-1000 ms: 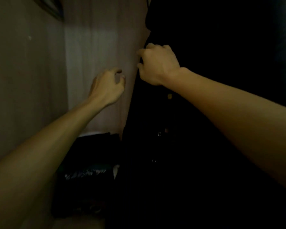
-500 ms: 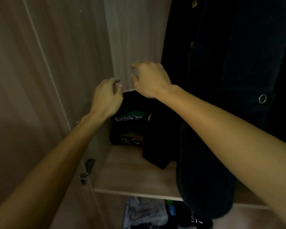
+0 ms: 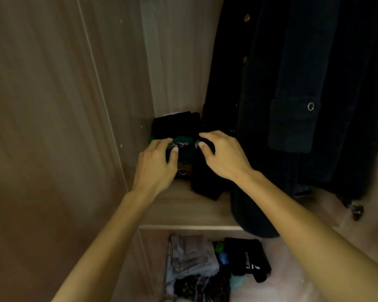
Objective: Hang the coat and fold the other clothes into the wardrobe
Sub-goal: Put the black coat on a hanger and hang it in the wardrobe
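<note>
lower now than half a second ago: left hand (image 3: 156, 168) and right hand (image 3: 224, 156) dropped from mid-air before the back panel to the folded clothes pile (image 3: 177, 131) at frame centre. fingers curled, thumbs out, loosely spread on either side of the pile's front; could not tell whether touching or gripping anything. view tipped further down too, showing more of the lower compartment than before.

dark coat (image 3: 292, 105) hung at the right of the frame, hem (image 3: 255, 223) reaching past the shelf's front edge. a black garment (image 3: 205, 186) lay just right of the pile, under the right hand, its end draped toward the shelf front.

wooden shelf (image 3: 183, 212) bare and pale at centre-bottom, front lip running across the lower middle. wardrobe side wall (image 3: 118, 83) filled the left, close beside the pile. below the lip, loose clothes (image 3: 190, 258) in a jumble, a black printed piece (image 3: 247, 260) to their right. free shelf surface between pile and lip; tight on the left against the wall, crowded on the right by the coat.
</note>
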`<state>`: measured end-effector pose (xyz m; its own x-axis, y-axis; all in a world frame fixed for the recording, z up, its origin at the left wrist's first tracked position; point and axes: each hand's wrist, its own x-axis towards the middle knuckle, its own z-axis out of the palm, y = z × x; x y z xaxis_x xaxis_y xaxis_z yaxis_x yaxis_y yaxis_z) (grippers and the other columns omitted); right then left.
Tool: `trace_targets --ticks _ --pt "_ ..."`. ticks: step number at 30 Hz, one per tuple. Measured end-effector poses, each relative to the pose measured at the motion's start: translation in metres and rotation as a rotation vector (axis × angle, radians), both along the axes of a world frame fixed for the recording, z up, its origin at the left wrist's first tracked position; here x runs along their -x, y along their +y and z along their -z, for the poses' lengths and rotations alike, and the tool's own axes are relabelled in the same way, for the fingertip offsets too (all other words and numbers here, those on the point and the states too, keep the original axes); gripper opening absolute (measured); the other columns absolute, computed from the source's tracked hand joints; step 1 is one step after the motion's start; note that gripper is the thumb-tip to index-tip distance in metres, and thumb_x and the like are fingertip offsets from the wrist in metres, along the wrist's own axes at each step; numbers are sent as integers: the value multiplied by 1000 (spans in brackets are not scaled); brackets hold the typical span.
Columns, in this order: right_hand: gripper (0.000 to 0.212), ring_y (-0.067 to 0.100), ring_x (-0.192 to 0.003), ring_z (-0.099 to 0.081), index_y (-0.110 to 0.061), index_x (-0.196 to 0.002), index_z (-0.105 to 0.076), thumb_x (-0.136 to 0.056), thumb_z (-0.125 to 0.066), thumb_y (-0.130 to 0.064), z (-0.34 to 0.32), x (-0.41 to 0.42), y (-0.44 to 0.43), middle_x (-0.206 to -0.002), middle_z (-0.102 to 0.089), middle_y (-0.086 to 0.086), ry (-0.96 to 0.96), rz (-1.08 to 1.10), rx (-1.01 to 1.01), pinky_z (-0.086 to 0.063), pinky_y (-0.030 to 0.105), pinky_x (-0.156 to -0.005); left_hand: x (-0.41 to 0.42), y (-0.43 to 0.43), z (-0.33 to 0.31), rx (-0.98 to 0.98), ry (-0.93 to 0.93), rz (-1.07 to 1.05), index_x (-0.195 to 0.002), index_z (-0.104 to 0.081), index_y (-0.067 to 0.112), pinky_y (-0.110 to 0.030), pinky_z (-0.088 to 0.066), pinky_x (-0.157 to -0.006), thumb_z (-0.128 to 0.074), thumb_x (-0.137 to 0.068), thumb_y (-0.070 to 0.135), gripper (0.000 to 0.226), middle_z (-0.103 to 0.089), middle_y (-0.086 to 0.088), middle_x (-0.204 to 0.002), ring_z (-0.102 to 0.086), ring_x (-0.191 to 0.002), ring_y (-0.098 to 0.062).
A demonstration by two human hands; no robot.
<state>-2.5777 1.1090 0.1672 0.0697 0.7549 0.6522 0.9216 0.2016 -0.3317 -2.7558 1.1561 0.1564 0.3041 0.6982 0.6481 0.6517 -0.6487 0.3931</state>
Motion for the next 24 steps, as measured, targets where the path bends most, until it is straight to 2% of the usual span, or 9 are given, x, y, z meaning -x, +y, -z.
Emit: trace_targets --ticks 3,7,11,14,18,21,24 --pt "36 21 -113 -58 -14 -129 -58 -96 -51 -29 22 20 -35 -126 -60 5 -10 46 12 -46 38 -98 17 -29 15 18 -12 60 -133 -50 13 -38 -43 -97 -41 -98 35 42 -52 -7 -133 -51 -117 -23" --pt "34 18 -111 -58 -17 -128 -59 -97 -52 -28 63 42 -88 -126 -59 0 63 126 55 -47 34 -95 29 -73 49 103 -151 262 -128 -55 16 -23 -41 -86 -40 -98 38 40 -56 -2 -127 -53 -113 -15" --pt "30 18 -101 -63 -17 -121 -64 -94 -56 -26 115 57 -145 -118 -63 1 94 220 150 -49 33 -89 35 -111 93 185 -142 340 -124 -58 15 -15 -33 -85 -40 -98 37 39 -58 -3 -124 -53 -113 -17" --pt "29 19 -102 -62 -16 -119 -65 -94 -57 -26 141 50 -193 -117 -63 3 158 308 205 -51 36 -89 33 -138 116 276 -101 412 -123 -59 15 -21 -35 -85 -38 -95 43 45 -59 -6 -122 -53 -113 -22" --pt "30 17 -107 -60 -18 -121 -63 -94 -54 -28 150 41 -260 -119 -63 1 191 441 228 -48 29 -93 13 -185 131 307 18 570 -123 -58 18 -24 -37 -91 -38 -92 48 47 -58 -4 -126 -52 -116 -21" --pt "29 19 -104 -62 -15 -119 -64 -94 -55 -26 160 37 -319 -116 -66 4 200 537 202 -49 31 -93 -9 -231 141 329 82 680 -122 -59 17 -24 -37 -91 -36 -91 50 51 -58 -3 -125 -54 -112 -20" --pt "25 19 -100 -63 -12 -114 -67 -92 -58 -21 173 30 -391 -112 -68 4 227 663 172 -47 25 -92 -34 -287 150 352 128 786 -125 -57 16 -24 -37 -92 -34 -92 51 54 -57 -3 -127 -55 -111 -19"
